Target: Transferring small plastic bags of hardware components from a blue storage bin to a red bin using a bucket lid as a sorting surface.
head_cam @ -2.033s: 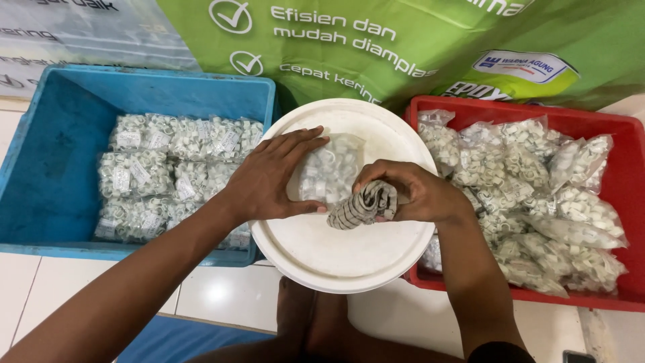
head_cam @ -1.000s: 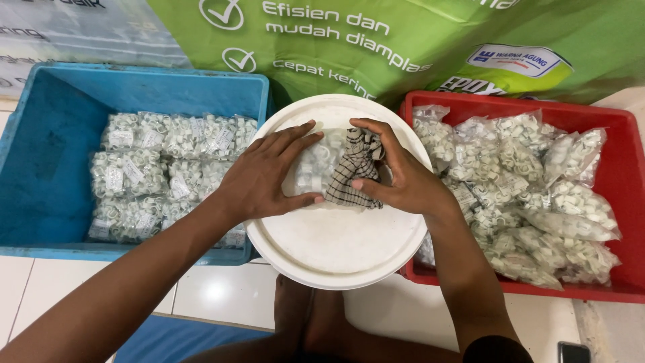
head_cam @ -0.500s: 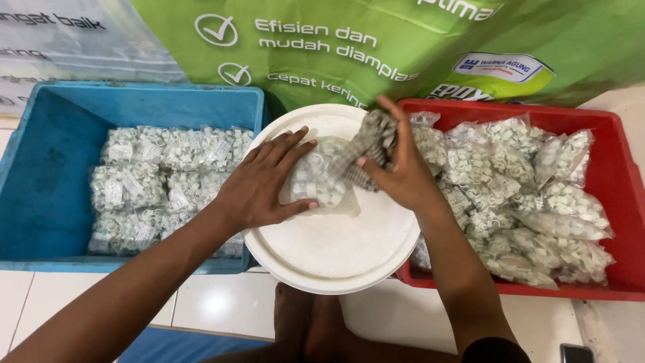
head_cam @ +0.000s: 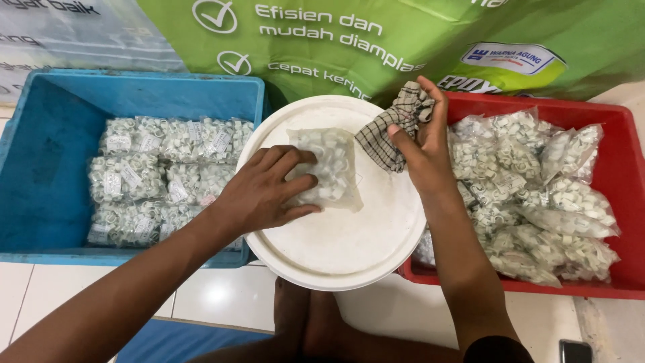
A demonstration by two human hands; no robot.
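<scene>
Bag (head_cam: 327,165) of white clips is lying flat on the white lid (head_cam: 336,249), long axis running away from us. Our left hand (head_cam: 262,191) fingers are pressing its near-left edge; right hand (head_cam: 420,144) is clenching the checked cloth (head_cam: 390,131), just right of it.

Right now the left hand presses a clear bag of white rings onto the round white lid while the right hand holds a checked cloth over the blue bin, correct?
Not quite. In the head view the right hand holds the checked cloth at the edge of the red bin, not the blue one. The left hand does press the bag of white rings onto the white lid.
</scene>
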